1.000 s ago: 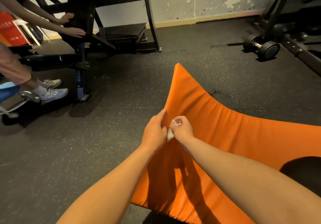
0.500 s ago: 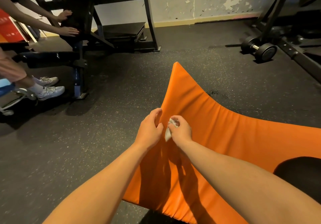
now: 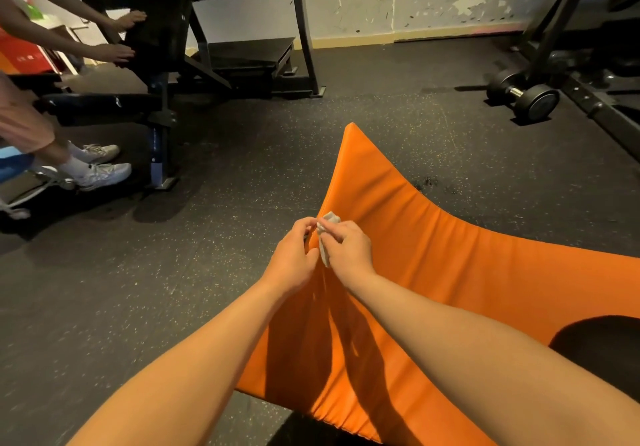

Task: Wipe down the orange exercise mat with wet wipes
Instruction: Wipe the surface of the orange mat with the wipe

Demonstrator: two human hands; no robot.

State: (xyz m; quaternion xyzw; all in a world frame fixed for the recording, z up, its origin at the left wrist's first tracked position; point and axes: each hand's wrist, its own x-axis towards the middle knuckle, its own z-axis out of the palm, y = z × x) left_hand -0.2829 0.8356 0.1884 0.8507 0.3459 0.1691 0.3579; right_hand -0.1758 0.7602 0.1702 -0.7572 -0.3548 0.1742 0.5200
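1. Your left hand [image 3: 294,255] and right hand [image 3: 346,248] meet over the orange mat [image 3: 433,272], near its left edge, curled fingers of both pinching a crumpled wet wipe [image 3: 327,220].
2. Open the wipe flat before pressing down; bunched, it likely cleans little.
3. The mat runs toward 4 o'clock; the floor [image 3: 138,290] lies at 9, a bench [image 3: 104,103] at 10 and a dumbbell [image 3: 523,97] at 1.

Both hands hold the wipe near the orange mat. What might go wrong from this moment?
1. The wipe is bunched small between the left hand and the right hand; unless opened, it may clean only a narrow strip of the mat.
2. Both hands seem to pinch it with the fingertips only, so it might slip onto the speckled floor and pick up dirt.
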